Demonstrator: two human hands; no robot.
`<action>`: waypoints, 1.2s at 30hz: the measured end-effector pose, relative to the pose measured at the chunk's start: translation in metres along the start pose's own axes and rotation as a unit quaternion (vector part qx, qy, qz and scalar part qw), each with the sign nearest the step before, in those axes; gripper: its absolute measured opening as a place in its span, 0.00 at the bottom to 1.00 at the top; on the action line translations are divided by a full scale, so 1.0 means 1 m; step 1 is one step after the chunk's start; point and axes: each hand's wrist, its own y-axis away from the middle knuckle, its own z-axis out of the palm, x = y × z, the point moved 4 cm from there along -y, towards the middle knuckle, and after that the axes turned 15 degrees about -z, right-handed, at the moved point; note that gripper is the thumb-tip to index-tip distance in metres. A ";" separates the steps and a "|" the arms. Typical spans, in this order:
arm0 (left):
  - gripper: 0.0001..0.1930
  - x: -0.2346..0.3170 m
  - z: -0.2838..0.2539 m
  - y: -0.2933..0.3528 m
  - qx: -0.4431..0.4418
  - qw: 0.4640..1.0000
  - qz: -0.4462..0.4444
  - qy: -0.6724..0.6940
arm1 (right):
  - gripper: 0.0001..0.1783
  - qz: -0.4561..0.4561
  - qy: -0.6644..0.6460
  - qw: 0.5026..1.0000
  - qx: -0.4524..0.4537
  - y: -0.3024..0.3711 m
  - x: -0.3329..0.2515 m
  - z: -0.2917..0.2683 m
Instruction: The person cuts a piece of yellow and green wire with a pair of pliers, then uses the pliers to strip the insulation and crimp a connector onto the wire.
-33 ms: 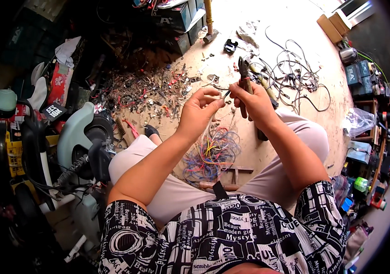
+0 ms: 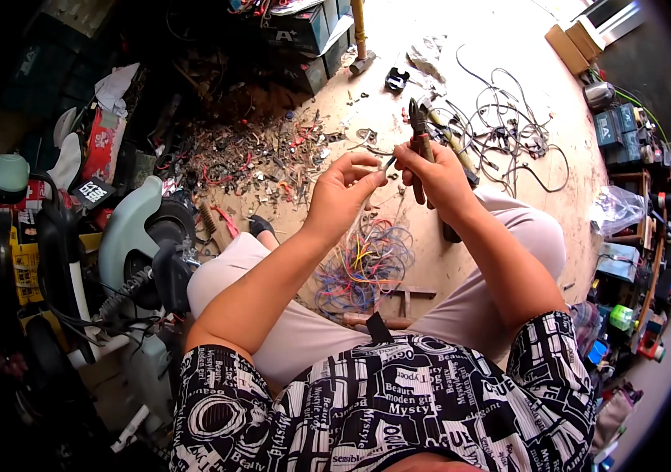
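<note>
Between my two hands, in front of my chest, runs a short thin wire point(image 2: 389, 163) with a dark blue bit near the right fingertips. My left hand point(image 2: 341, 189) pinches its near end between thumb and forefinger, the other fingers curled. My right hand point(image 2: 441, 175) holds a pair of pliers point(image 2: 418, 118) with the jaws pointing away from me, while its thumb and fingertip also touch the wire. Whether the jaws are closed I cannot tell. Under my hands, between my legs, a tangle of thin coloured wires point(image 2: 363, 263) lies on the floor point(image 2: 437, 271).
Scrap bits and wire offcuts point(image 2: 257, 149) spread ahead on the left. Black cables point(image 2: 508, 126) lie looped ahead on the right. A wheel with a grey fender point(image 2: 123, 236) stands close at my left. A hammer point(image 2: 363, 63) rests beyond my hands; cluttered shelves point(image 2: 642, 236) line the right.
</note>
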 end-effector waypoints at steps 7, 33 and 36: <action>0.07 0.008 -0.017 -0.004 0.051 0.997 0.057 0.010 | 0.23 -0.018 0.209 0.972 -0.105 0.008 0.003 0.001; 0.05 0.024 -0.018 0.013 0.166 0.937 0.233 -0.200 | 0.23 -0.074 0.352 0.920 -0.153 0.021 -0.017 0.015; 0.05 0.025 -0.017 0.011 0.151 0.951 0.206 -0.173 | 0.22 -0.078 0.359 0.917 -0.155 0.021 -0.019 0.013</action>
